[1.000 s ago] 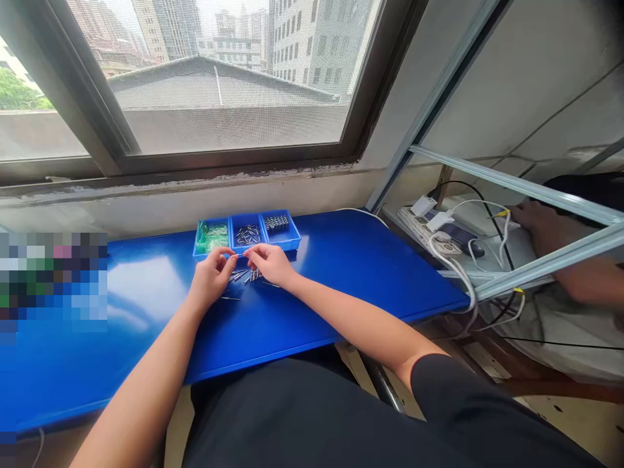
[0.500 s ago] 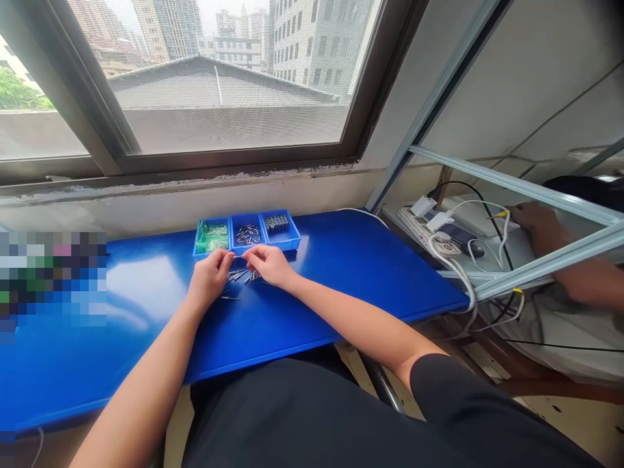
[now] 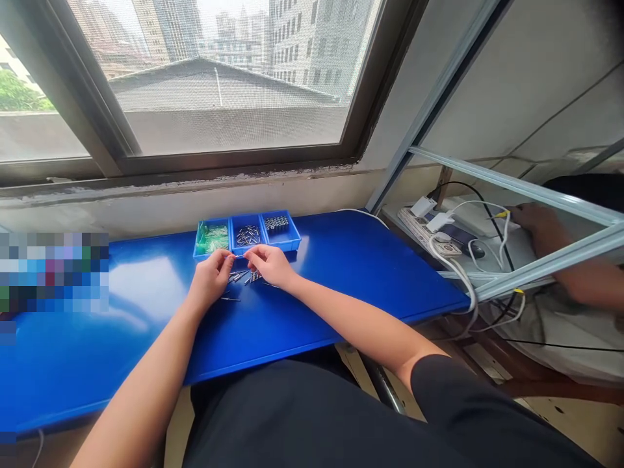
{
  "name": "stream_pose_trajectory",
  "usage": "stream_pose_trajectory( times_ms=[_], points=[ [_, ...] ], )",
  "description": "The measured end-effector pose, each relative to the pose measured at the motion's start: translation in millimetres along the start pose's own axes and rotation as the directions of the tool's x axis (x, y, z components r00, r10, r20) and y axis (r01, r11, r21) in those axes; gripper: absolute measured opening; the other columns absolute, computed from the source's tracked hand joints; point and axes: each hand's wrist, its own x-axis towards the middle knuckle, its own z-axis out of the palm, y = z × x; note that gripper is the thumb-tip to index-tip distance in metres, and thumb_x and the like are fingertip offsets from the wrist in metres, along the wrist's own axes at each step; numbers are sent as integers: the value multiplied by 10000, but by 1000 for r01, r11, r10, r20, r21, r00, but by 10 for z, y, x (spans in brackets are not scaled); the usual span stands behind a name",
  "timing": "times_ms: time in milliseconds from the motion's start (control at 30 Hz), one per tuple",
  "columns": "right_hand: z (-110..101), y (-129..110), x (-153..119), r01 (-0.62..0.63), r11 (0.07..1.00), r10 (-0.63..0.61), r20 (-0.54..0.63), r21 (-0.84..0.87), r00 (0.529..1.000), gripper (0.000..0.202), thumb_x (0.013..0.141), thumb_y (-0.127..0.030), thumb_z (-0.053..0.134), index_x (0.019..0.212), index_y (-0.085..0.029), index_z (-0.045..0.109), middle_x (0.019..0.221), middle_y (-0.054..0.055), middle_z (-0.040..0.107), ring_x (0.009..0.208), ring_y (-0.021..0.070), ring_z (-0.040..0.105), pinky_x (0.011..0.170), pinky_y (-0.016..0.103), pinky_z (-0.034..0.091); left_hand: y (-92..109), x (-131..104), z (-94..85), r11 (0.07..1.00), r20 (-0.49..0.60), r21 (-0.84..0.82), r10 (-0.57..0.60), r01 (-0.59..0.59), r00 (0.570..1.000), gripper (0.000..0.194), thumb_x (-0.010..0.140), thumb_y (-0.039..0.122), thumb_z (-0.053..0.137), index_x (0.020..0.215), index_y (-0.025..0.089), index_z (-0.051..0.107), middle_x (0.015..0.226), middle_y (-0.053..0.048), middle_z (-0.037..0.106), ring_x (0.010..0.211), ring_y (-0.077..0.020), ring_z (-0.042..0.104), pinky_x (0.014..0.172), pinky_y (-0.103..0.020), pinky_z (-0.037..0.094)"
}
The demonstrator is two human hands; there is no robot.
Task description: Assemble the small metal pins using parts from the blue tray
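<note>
Fingers: the thumb and forefinger of the left hand are pressed together at the tips, as are those of the right hand. Both pairs appear to pinch one thin piece, the left hand at its left end and the right hand at its right end. The remaining fingers are curled, partly hidden.

Held piece: it spans the narrow gap between the two sets of fingertips. Its long axis runs crosswise, from left to right, roughly parallel to the front wall of the blue tray. Neither hand is clearly nearer, the piece lying between them; its finer shape is too small to tell.

Directly beyond the fingertips: the middle compartment, with a jumble of metal pins. The left compartment, beyond the left hand, contains green and clear plastic; the right compartment, beyond the right hand, contains small metal cylinders standing close together. Whether the fingertips touch the tray's front wall cannot be told.

Nearer the body: loose metal rods lie on the blue surface, below the gap and beside the left hand. A second cluster lies just under the right hand, partly covered by it. A single rod lies apart, closer to the body, its long axis also roughly crosswise.
</note>
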Motion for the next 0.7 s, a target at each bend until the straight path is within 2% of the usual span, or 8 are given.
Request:
stream_pose_trajectory(
  times_ms=[133, 300, 400, 700],
  points=[
    [4, -3, -7, 17, 1000, -17, -3, -20, 1000, 206, 865, -357, 625, 826, -161, 677, 692, 15, 677, 622, 121, 628, 603, 236, 484, 5, 1, -9, 1000, -19, 31, 2, -1, 1000, 288, 940, 410, 499, 823, 175, 615, 587, 29, 527, 513, -100, 427, 528, -234, 345],
    [8, 37, 22, -1, 1000, 1, -12, 8, 1000, 233, 864, -386, 630, 827, -160, 667, 686, 10, 672, 601, 115, 615, 598, 236, 483, 68, -19, -14, 998, 10, -61, -6, 7, 1000, 237, 921, 409, 543, 976, 188, 609, 534, 76, 427, 466, -90, 370, 501, -221, 320],
    [9, 48, 29, 0, 1000, 0, -15, 11, 1000, 218, 868, -368, 621, 818, -160, 661, 679, 6, 666, 590, 111, 609, 595, 234, 478, 68, -20, -8, 996, 20, -84, 0, 1, 1000, 222, 919, 390, 548, 1008, 194, 600, 537, 83, 414, 460, -86, 357, 497, -217, 317],
    [9, 8, 1, 17, 1000, -17, -6, -12, 1000, 205, 874, -351, 614, 815, -163, 670, 683, 9, 669, 608, 118, 619, 601, 238, 473, 16, 3, -11, 1000, -7, 13, 1, -1, 1000, 269, 934, 401, 502, 849, 178, 626, 576, 37, 506, 509, -102, 422, 524, -232, 349]
  ],
)
